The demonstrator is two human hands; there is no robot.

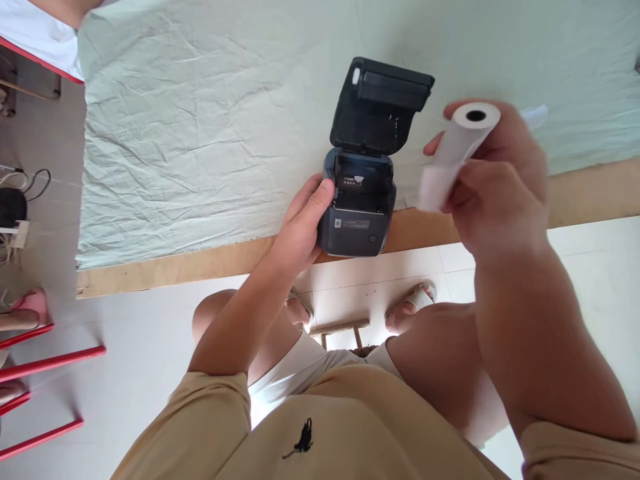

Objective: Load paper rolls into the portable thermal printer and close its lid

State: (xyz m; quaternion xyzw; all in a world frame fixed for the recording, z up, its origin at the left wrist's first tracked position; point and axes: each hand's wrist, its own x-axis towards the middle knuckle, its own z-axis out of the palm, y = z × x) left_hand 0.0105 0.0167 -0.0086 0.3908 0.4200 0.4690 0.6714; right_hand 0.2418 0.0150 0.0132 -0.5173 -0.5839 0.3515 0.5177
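Note:
My left hand (303, 223) is closed around the left side of a dark portable label printer (356, 233), its thumb on the edge of the paper bay. The printer's lid (373, 110) is swung up, and the bay shows a small printed label inside but no roll. To the right, my right hand (500, 187) grips a white paper roll (457, 150) with a black core hole facing up. A loose end of paper hangs down from the roll's lower part. The roll is apart from the printer, and the right hand is slightly blurred.
A pale green cloth (210, 133) covers the table, with a bare wooden edge (175, 273) toward me. A small white scrap (535, 117) lies beyond my right hand. Another person's sleeve (40, 33) is at upper left. Red stool legs (55, 363) and cables (20, 180) are at left.

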